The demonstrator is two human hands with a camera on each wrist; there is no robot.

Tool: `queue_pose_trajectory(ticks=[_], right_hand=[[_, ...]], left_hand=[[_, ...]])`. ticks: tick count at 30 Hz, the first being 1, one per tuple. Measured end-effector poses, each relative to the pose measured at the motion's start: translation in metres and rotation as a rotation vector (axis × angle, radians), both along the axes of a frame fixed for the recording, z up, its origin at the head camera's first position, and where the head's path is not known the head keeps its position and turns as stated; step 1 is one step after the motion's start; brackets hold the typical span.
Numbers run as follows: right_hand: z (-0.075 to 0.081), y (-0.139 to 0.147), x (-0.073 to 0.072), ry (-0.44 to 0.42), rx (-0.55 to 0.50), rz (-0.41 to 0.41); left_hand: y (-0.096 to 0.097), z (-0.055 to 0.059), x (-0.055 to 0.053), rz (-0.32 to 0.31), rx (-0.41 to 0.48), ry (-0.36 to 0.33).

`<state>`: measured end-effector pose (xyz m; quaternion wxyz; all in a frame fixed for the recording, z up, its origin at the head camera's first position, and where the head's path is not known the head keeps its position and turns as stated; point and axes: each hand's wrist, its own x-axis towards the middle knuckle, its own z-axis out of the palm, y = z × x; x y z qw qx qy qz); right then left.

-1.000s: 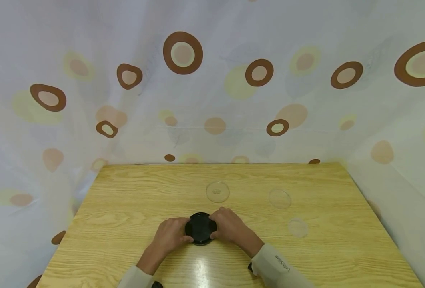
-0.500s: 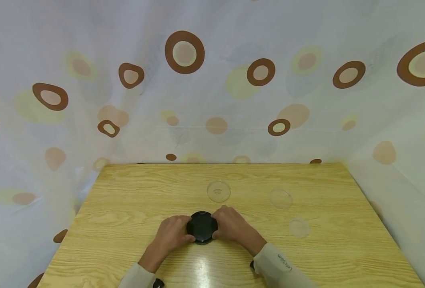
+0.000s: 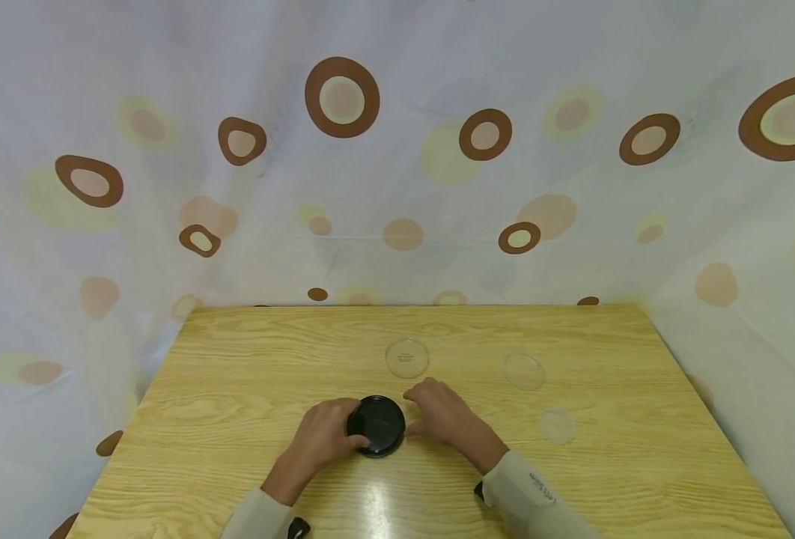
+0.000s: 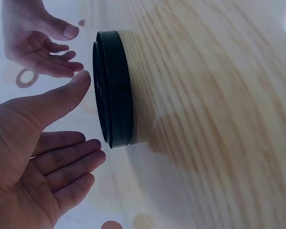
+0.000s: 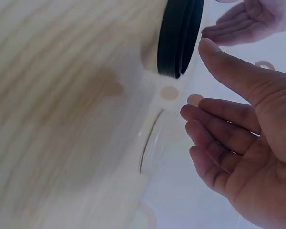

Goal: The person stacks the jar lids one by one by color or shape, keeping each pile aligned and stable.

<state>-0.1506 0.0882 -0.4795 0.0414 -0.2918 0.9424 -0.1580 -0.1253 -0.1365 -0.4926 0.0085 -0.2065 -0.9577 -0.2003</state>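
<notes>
A shallow round black dish [image 3: 376, 425] lies flat on the wooden table in front of me. Its side [image 4: 117, 90] shows a stepped rim in the left wrist view. My left hand [image 3: 326, 434] is at the dish's left edge, thumb and fingers spread either side of it. The left wrist view shows a small gap between that hand and the dish. Just off the right edge, my right hand [image 3: 446, 415] has its thumb and fingers apart with nothing between them. Behind the dish lies a clear round petri dish [image 3: 407, 358] with small print on it.
Two more clear round discs, one farther back [image 3: 524, 371] and one nearer [image 3: 557, 425], lie to the right on the table [image 3: 236, 359]. A patterned curtain [image 3: 397, 187] hangs behind and along both sides of the table.
My right hand has let go of the black dish and drawn back a little to the right. My left fingers have loosened from its edge. The dish has stayed in place.
</notes>
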Motion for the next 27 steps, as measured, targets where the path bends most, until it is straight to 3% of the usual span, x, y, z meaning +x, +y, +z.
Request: queue_pose_trajectory(ticks=[13,27], right_hand=[[0.010,0.024,-0.006,-0.104,-0.081,-0.104],[0.013,0.044,-0.014,-0.080,-0.103,-0.163]], left_hand=[[0.012,0.003,-0.009,-0.032,0.080,-0.053],[0.015,0.007,-0.018,-0.027,0.100,-0.110]])
